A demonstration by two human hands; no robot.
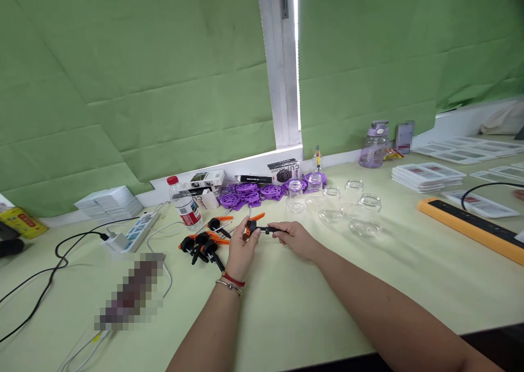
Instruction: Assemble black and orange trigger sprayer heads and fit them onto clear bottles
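The left hand [241, 245] hides part of the black-and-orange plastic tool [252, 227], and the right hand [295, 240] covers one end of its slim black shaft [263, 230]. Pixelation masks the dark oblong object [133, 291] on the pale green tabletop [282, 317]. The left edge cuts off the yellow glossy packet [23, 223]; the right edge crops the long orange-and-black strip [470, 231]. Small print on the clear red-capped plastic bottle [187, 205] is illegible.

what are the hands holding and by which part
A clamp: the left hand holds its black-and-orange head, the right hand the other end, along its thin black bar.
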